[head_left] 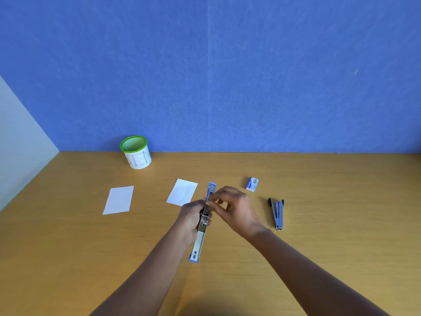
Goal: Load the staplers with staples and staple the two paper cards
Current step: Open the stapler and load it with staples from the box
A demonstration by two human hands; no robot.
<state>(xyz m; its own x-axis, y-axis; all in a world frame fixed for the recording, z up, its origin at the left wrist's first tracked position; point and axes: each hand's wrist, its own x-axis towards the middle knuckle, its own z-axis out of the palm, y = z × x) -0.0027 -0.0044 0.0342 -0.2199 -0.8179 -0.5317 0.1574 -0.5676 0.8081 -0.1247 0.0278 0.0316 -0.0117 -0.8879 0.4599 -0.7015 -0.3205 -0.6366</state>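
Observation:
A blue and metal stapler [200,236] is swung fully open in a long line above the table. My left hand [191,215] grips it around its middle. My right hand [232,208] pinches at the stapler's hinge area with thumb and fingertips; whether staples are between them is too small to tell. A second blue stapler [277,213] lies partly open on the table to the right. A small staple box [252,184] lies behind it. Two white paper cards lie flat: one [119,200] at the left, one [182,191] just left of my hands.
A green-rimmed mesh cup with a white paper label [136,152] stands at the back left by the blue wall. The wooden table [341,224] stretches wide to the right; a white side panel borders it at the far left.

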